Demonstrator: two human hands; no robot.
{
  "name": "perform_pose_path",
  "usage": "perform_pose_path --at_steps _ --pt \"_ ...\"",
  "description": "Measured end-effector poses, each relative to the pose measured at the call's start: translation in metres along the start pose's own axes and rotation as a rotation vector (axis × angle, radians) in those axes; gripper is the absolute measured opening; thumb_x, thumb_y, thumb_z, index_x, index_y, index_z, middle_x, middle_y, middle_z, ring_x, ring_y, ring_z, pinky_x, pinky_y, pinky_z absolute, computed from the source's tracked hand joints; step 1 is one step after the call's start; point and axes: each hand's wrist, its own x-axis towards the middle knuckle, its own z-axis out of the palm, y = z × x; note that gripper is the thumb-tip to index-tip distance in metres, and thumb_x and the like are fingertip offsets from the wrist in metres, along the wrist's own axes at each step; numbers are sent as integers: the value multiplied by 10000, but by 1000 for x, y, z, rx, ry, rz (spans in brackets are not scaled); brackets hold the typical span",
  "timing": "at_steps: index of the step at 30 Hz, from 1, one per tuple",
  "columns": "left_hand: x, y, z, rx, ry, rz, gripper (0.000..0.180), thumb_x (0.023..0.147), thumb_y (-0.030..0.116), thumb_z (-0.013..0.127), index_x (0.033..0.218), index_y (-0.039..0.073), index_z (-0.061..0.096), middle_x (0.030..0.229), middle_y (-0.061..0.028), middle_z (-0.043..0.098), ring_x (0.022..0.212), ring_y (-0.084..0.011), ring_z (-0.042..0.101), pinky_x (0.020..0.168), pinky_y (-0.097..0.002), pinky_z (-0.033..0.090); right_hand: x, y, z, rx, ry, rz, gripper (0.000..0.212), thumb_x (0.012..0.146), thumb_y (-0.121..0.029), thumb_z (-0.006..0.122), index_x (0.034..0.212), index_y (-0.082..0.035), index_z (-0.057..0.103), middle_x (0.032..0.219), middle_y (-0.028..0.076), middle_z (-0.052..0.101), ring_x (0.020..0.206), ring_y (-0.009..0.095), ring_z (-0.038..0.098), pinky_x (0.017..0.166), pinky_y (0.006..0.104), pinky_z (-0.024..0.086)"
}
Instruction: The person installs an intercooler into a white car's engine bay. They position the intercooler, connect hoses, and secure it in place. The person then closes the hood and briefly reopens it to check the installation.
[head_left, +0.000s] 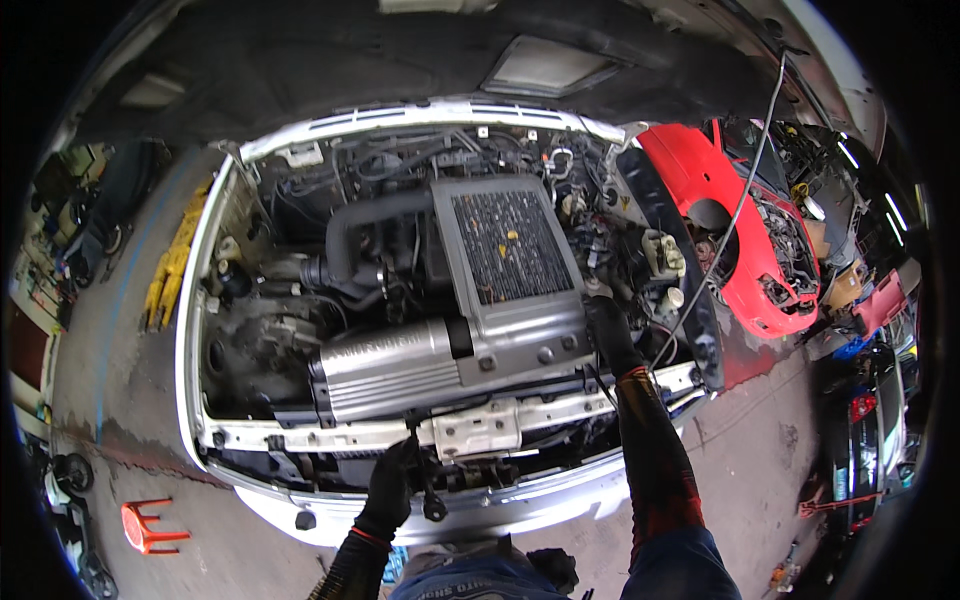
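An open engine bay lies before me, with a finned intercooler (515, 250) in a grey frame at its middle. A ribbed silver cover (390, 365) sits at the near left of it. My left hand (388, 492), in a black glove, is at the white front crossmember (350, 437). Its fingers look closed around something dark and slim that I cannot make out against the glove. Beside that hand hangs a dark piece with a round end (434, 508). My right hand (612, 335), also gloved in black, reaches down beside the intercooler's right edge; its fingertips are hidden.
The raised hood (400, 75) spans the top, and a thin prop rod (745, 190) slants down at the right. Dark hoses and a black air pipe (345, 240) crowd the bay. A red car body (720, 230) stands at right, an orange stool (150, 525) at left.
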Motion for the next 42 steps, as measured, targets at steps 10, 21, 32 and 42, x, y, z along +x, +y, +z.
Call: perform_pose_path --at_steps 10,21,32,42 --pt "47 4 9 -330 113 -322 329 1030 353 545 1246 111 602 864 -113 705 605 -164 611 512 -285 461 61 -67 9 980 -373 439 418 970 -324 627 1301 -70 634 1168 51 699 1010 187 656 935 342 512" --pt "43 39 49 -138 153 -105 263 1047 275 501 1177 83 625 658 67 359 531 -54 366 468 -241 305 95 -53 24 585 -317 64 343 840 -208 755 1122 -15 729 1098 70 726 1013 178 660 968 336 494" --pt "-6 43 40 101 276 -13 188 1046 242 502 1093 68 558 669 73 387 473 -23 341 429 -208 289 50 -89 -11 598 -236 -38 330 936 -124 650 1216 51 652 1152 137 712 1047 213 688 983 349 526" --pt "-96 48 17 451 321 219 180 996 217 595 933 53 558 702 53 506 535 -40 450 481 -209 363 -72 -132 -44 657 -115 -127 534 873 -147 658 1366 25 546 1255 109 630 1164 209 580 1051 349 419"
